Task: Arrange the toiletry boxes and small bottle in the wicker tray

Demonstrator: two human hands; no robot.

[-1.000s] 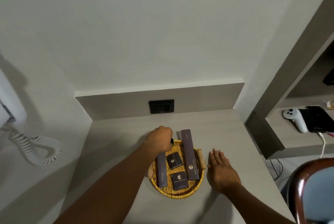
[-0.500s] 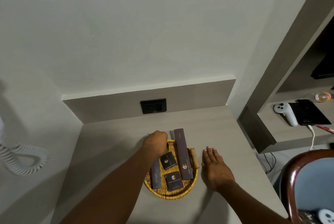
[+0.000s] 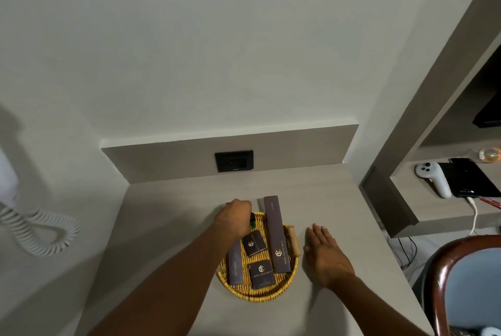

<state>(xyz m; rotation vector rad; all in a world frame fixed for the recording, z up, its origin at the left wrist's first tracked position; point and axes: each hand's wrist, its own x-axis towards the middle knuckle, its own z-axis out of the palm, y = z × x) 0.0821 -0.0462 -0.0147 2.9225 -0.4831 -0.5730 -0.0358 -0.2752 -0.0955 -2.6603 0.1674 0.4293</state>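
Nearest the camera, the wicker tray (image 3: 259,296) sits on the desk (image 3: 168,227) with four dark boxes in it: a square box (image 3: 261,274) at the near edge, a slim box (image 3: 234,264) on its left side, a second square box (image 3: 254,242) tilted near the middle, and a long box (image 3: 276,232) along the right side whose far end sticks out past the rim. Just right of the tray the right hand (image 3: 324,255) lies flat on the desk, fingers spread and holding nothing, close to the tray's wooden handle (image 3: 295,240) but apart from it. At the far side of the tray the left hand (image 3: 235,217) is curled into a fist around the bottle (image 3: 252,220), of which only a dark cap and a bit of green show beside the knuckles, low over the weave; whether it touches the tray I cannot tell. The step in hand looks like the last one: setting the bottle into the free space at the back, between the slim box and the long box. The next move calls for lowering it without nudging the tilted box, then opening the fingers. Compared with half a second ago, the left hand has drawn slightly back from the tilted box and more of the bottle shows; the boxes and right hand lie as before.
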